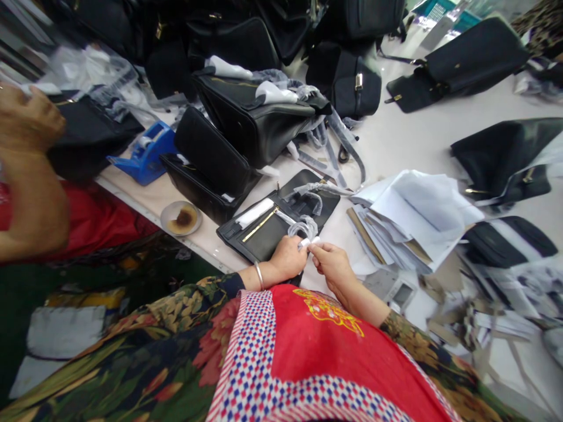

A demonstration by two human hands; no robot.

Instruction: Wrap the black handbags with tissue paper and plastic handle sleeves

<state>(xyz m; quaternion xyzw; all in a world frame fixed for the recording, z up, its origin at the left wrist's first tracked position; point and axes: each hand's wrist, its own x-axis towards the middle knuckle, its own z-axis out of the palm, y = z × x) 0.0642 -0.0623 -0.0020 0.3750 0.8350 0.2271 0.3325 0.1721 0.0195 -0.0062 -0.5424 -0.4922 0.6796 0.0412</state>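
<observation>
A small black bag (pixel 264 234) with a gold zipper lies flat at the table's front edge. A coiled strap in clear plastic wrap (pixel 303 227) rests on its right part. My left hand (pixel 288 258), with a bangle at the wrist, is closed at the coil on a small white piece. Close beside it, my right hand (pixel 333 265) pinches the right end of the same white piece (pixel 309 241) between thumb and fingers. What that piece is stays too small to make out.
Black bags (pixel 264 123) stand behind, near a blue tape dispenser (pixel 147 153) and a round dish (pixel 181 218). White papers (pixel 417 217) are stacked to the right. Another person's arm (pixel 33 176) reaches in at the left.
</observation>
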